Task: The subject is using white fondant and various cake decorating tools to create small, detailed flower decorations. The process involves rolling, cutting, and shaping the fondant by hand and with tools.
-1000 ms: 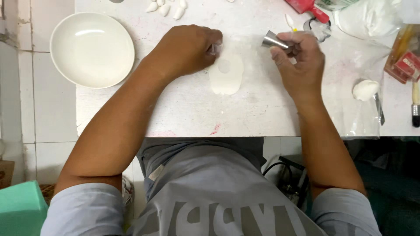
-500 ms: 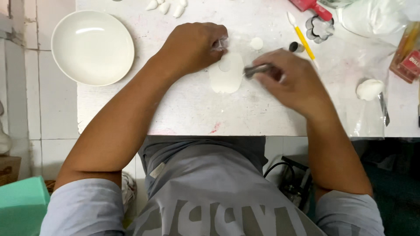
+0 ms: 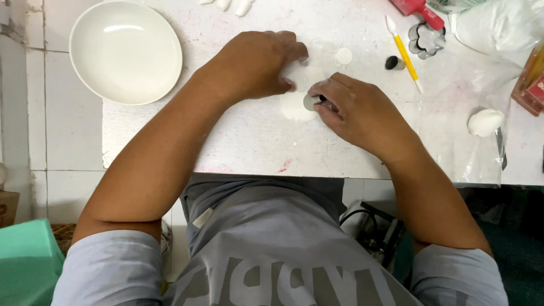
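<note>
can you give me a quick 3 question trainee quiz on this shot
1. True or false: the right hand presses a small metal cutter onto the flat white dough.
2. Where is the white bowl? A) left of the left hand B) beside the dough ball
3. What colour is the handle of the tool by the flower-shaped cutter?

Key: 1 true; 2 A; 3 yellow

A white tabletop [image 3: 238, 141] carries an empty white bowl [image 3: 126, 51] at the upper left of the frame. A flat white dough sheet [image 3: 294, 105] lies near the centre, a small dough disc [image 3: 343, 55] just above it. To the upper right lie a yellow-handled tool [image 3: 405, 56], a flower-shaped metal cutter [image 3: 428, 41] and a small black cap [image 3: 392, 62]. A white dough lump [image 3: 485, 122] rests on clear plastic film [image 3: 481, 161] at the right.
</note>
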